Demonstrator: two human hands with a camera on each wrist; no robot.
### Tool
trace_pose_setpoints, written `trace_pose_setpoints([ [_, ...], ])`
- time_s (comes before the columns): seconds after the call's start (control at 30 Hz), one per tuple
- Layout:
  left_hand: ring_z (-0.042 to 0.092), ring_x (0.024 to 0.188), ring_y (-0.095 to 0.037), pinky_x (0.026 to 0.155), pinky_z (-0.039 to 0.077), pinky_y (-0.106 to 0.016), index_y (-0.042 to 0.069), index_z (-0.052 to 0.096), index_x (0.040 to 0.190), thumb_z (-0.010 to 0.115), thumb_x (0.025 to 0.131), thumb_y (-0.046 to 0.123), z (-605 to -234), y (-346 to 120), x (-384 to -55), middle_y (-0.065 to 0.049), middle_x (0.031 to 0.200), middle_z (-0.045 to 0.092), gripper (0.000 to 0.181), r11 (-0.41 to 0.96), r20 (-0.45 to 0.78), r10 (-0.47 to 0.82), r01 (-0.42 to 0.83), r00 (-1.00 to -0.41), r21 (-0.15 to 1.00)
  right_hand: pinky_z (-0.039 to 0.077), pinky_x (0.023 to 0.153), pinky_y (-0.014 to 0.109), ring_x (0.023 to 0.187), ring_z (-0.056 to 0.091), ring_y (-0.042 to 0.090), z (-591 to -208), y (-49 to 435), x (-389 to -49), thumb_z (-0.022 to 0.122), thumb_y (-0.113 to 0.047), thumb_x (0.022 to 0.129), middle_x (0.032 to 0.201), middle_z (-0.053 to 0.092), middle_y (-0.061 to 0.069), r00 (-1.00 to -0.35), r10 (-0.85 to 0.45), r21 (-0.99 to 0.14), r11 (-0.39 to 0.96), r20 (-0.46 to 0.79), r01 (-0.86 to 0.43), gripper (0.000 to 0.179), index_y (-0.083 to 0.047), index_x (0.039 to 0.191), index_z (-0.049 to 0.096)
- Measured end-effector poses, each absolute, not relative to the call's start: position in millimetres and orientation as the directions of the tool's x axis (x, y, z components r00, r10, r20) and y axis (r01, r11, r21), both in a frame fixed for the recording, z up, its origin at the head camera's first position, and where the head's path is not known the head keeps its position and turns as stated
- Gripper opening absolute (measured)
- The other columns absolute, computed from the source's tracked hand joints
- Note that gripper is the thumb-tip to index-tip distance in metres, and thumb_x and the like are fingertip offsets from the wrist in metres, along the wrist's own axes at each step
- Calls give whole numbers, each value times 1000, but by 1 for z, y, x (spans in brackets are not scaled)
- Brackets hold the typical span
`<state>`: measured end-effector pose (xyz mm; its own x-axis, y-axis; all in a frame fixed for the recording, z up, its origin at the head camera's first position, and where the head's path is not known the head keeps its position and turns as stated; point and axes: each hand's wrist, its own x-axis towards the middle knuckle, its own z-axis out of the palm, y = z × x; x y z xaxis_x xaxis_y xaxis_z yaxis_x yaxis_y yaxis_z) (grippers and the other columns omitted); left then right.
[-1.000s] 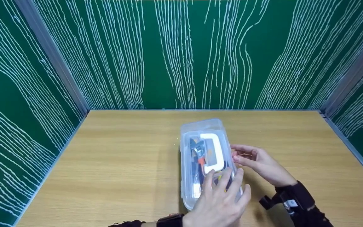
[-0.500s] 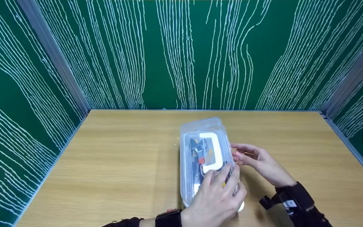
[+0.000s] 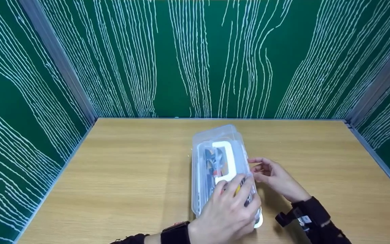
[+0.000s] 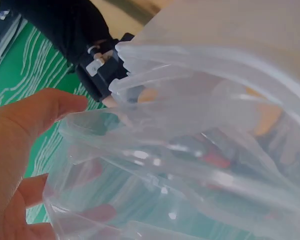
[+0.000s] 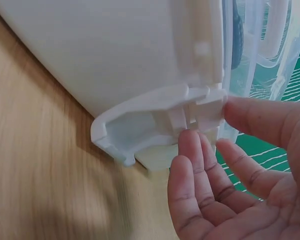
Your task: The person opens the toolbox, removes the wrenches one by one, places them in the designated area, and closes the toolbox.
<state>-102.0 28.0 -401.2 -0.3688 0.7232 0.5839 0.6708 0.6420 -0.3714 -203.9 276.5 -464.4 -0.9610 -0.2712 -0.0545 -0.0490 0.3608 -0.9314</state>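
Since the toolbox (image 3: 241, 162) on the worktop (image 3: 130, 169) is full of tools (image 3: 212, 160), I'd guess it's heavy-ish with a slick, bendy lid (image 4: 190, 175), so the left hand (image 3: 227, 210) gripping that lid and right hand (image 3: 279, 178) pinching the side latch (image 5: 155, 100) seem solid.

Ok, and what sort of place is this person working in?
Probably a purpose-built recording booth, though I can't be certain. A wood-look table is boxed in by green walls covered in wavy white lines, with grey posts at the corners.
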Motion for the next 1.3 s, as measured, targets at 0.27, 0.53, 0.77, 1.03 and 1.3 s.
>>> trace_pose_setpoints([
  [0.27,59,129,-22,90,55,-34,27,77,117,80,83,60,-392,16,-102,-2,137,69,47,634,594,704,721,-389,-280,60,96,36,111,67,25,-461,274,-203,75,-22,101,123,69,18,-965,-250,-936,351,-74,-19,59,0,151,52],
  [0.53,60,128,-24,90,58,-34,25,76,112,83,80,57,-387,9,-102,-4,135,69,46,658,638,662,713,-394,-242,62,94,35,108,69,24,-461,273,-203,74,-19,101,123,69,19,-965,-256,-935,352,-54,-41,57,4,149,52],
  [0.77,61,128,-24,92,59,-34,25,76,114,81,83,56,-384,2,-101,-5,134,70,44,661,636,656,716,-408,-223,64,93,39,105,70,24,-460,271,-202,74,-19,102,123,68,20,-965,-253,-931,364,-65,-32,58,4,149,51],
  [1.03,62,130,-26,97,63,-38,22,77,114,81,86,54,-382,-6,-101,-7,137,70,43,654,633,647,736,-425,-174,63,92,38,105,70,24,-460,271,-202,74,-19,101,124,68,19,-968,-243,-919,393,-64,-38,59,3,150,51],
  [1.3,62,128,-27,99,62,-36,19,77,117,85,82,51,-380,-14,-102,-10,137,70,48,651,681,604,749,-414,-122,61,92,34,105,69,22,-460,270,-202,73,-17,101,124,69,18,-969,-243,-912,405,-46,-59,57,4,150,52],
])
